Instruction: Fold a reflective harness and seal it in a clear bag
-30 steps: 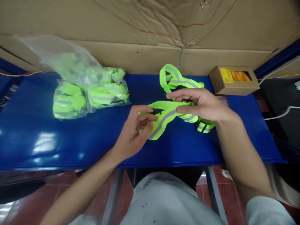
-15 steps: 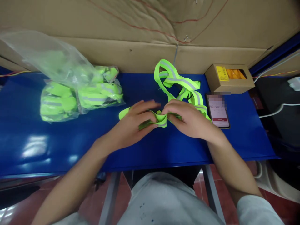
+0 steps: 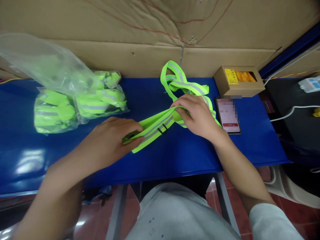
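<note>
A neon yellow-green reflective strap [image 3: 155,130] with a grey stripe is stretched in folded layers between my two hands. My left hand [image 3: 116,133] is closed on its left end, thumb in front and fingers behind. My right hand [image 3: 196,113] pinches the folded layers farther right. A small black slider buckle [image 3: 162,128] shows on the front layer. Beyond my right hand, the rest of the strap [image 3: 176,71] lies in loose loops on the blue table [image 3: 160,163]; part of it is hidden behind that hand.
Clear plastic bags [image 3: 56,111] full of similar neon straps lie at the left. At the right, a phone [image 3: 228,116] with a timer on its screen lies in front of a cardboard box [image 3: 237,81] with orange contents. A cardboard wall [image 3: 112,53] stands behind the table.
My left hand has moved left and towards me, drawing out the strap that was bunched between my hands. The black slider now shows. My right hand keeps its pinch.
</note>
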Action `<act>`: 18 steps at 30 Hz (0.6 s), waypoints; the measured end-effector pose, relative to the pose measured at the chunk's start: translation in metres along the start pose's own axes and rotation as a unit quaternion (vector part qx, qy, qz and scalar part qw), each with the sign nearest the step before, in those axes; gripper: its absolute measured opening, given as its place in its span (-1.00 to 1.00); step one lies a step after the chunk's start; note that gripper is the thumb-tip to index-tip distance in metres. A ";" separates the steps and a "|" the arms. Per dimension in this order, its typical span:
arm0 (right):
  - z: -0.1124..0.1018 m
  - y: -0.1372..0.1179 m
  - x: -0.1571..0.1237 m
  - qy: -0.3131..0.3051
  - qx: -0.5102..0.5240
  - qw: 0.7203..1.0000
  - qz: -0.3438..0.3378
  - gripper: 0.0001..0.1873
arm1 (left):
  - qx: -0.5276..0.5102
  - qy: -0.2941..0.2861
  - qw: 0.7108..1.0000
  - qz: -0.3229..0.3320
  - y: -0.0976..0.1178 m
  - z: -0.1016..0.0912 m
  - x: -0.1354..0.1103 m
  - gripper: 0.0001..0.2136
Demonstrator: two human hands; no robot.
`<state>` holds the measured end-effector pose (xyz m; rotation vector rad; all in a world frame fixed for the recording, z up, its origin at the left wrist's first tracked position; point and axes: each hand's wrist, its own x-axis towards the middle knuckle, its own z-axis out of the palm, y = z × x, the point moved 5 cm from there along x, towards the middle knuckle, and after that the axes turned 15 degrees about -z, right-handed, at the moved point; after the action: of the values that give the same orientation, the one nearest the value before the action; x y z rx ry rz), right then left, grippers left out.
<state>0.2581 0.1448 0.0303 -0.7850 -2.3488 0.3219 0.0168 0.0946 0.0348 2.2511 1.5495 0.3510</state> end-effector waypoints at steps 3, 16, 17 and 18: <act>-0.002 0.007 -0.001 0.010 -0.018 1.000 0.010 -0.73 | 0.017 0.024 0.999 -0.015 -0.001 -0.008 -0.004 -0.77; 0.024 -0.030 0.010 -0.052 0.285 0.957 -0.024 -0.58 | 0.026 0.108 0.994 0.023 0.038 -0.014 -0.002 -0.75; 0.027 -0.028 0.010 -0.053 0.286 0.957 -0.015 -0.66 | 0.011 0.084 0.996 0.022 0.036 -0.011 0.000 -0.79; 0.031 -0.025 0.009 -0.055 0.278 0.959 -0.008 -0.73 | -0.003 0.057 0.998 0.016 0.034 -0.008 0.002 -0.82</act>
<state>0.2214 0.1298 0.0210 -0.4785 -2.1916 0.9886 0.0425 0.0868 0.0570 2.2891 1.5661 0.5009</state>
